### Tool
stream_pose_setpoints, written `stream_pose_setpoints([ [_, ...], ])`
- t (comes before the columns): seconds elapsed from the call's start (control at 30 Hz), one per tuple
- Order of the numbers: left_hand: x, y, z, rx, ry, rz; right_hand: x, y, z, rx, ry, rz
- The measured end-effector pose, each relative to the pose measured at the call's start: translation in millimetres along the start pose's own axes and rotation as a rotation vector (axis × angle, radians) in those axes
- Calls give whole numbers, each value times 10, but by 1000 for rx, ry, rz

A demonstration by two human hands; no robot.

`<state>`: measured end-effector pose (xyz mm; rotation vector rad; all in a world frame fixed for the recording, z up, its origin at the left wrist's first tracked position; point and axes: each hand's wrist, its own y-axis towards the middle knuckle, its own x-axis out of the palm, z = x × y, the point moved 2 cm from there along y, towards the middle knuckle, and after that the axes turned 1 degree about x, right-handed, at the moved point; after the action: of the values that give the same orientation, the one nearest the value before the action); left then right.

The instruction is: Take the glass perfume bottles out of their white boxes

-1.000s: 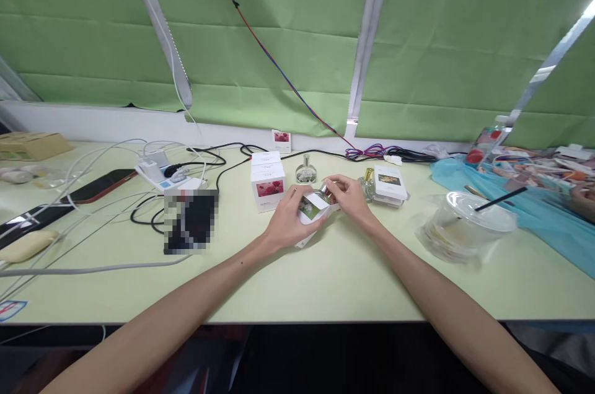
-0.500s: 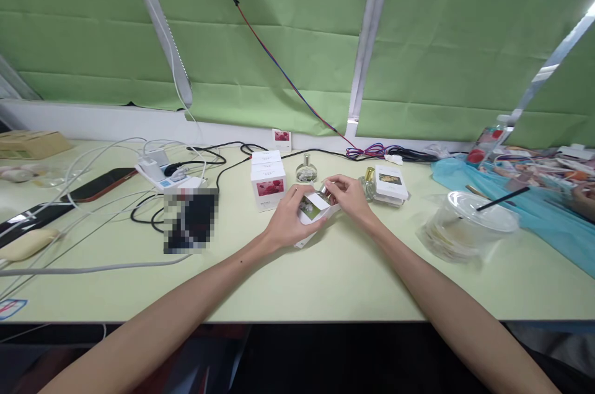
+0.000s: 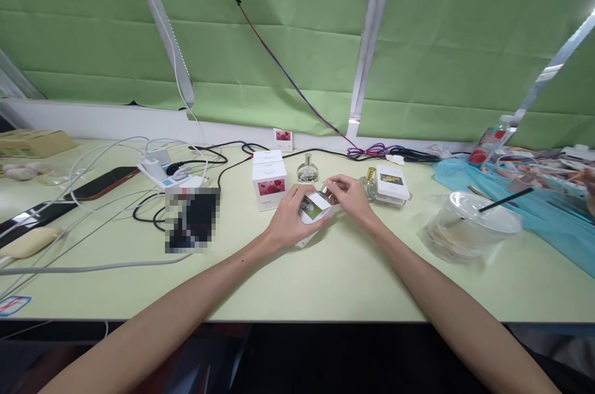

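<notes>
— Left hand [image 3: 289, 217]: state?
— Clamped around a white carton [image 3: 314, 208], thumb on the near side. Carton tilted, over the middle of the table [image 3: 362, 282]; green panel with white flowers faces up. Contact with the tabletop unclear.
— Right hand [image 3: 348, 197]?
— Fingers bent together at the carton's upper end, against a shiny glass bottle [image 3: 325, 191]. Whether they grip it: cannot tell, partly hidden.
— Position of that bottle?
— At the carton's mouth, between the two hands; lower part out of sight.
— Neighbours?
— Behind the hands, a clear bottle [image 3: 307, 171] standing upright. Just beside the right hand, a gold-necked bottle [image 3: 370, 186], next to a yellow-flower box [image 3: 391, 186]. Left of the left hand, a row of white boxes [image 3: 269, 178], red flowers on the front one.
— Farther right?
— Lidded plastic cup [image 3: 469, 230], black straw [image 3: 506, 199] slanting across its lid. Well apart from both hands.
</notes>
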<state>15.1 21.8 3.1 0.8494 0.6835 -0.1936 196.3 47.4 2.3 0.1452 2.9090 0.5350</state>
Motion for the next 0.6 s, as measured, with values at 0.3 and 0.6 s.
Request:
stream_pose_setpoints([
  [0.3, 5, -1, 1, -13, 13, 5, 3, -1, 16, 21, 23, -2],
  [0.6, 9, 0, -4, -21, 15, 13, 6, -2, 19, 15, 9, -5],
])
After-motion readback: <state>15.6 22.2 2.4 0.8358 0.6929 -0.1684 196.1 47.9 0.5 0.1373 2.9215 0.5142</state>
